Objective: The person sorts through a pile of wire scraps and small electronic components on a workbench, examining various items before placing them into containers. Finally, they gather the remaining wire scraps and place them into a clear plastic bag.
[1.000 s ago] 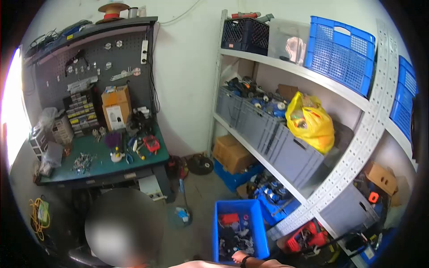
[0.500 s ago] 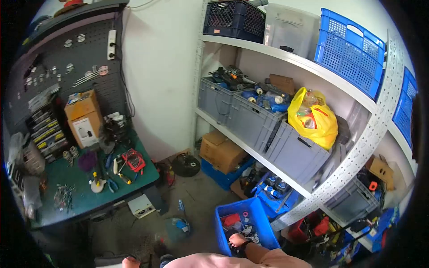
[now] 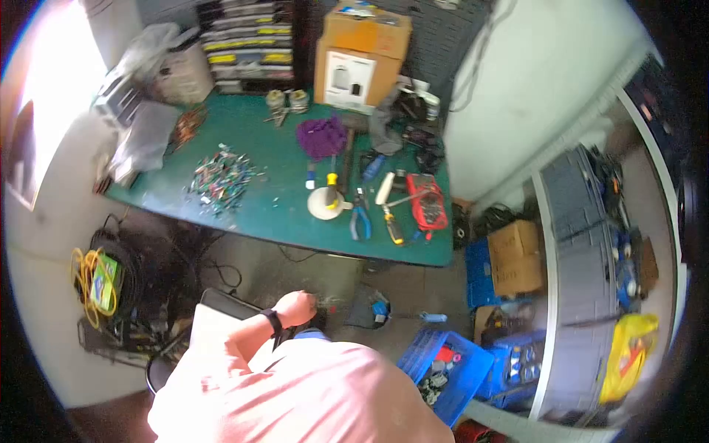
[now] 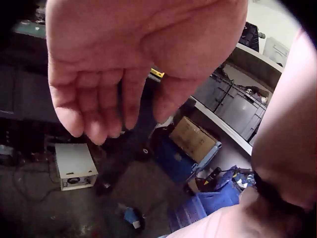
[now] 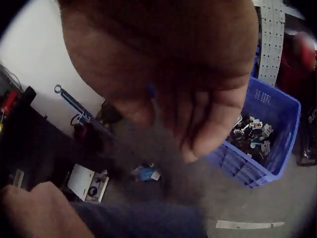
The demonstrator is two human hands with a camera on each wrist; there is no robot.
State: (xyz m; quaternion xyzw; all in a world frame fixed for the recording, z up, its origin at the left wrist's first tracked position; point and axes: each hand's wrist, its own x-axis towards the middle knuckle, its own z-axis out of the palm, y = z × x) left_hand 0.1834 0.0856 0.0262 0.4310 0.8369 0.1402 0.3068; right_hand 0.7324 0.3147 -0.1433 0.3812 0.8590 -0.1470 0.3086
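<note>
Green-topped workbench [image 3: 273, 184] far; blue perforated plastic crate [image 5: 275, 104] near right.
Left hand [image 4: 124, 74] hangs loosely curled, holding nothing; right hand [image 5: 168, 74] likewise, blurred.

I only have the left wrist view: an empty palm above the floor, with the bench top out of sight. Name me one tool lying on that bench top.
Observer: The head view shows a red multimeter on the green bench, at the end toward the shelves.
Operator: Give me another.
Observer: A pair of blue-handled pliers lies flat close by, handles toward the front edge.
Operator: Now tell me what's in the blue crate.
Observer: The right wrist view looks into the blue crate: small mixed parts lie on its bottom.
</note>
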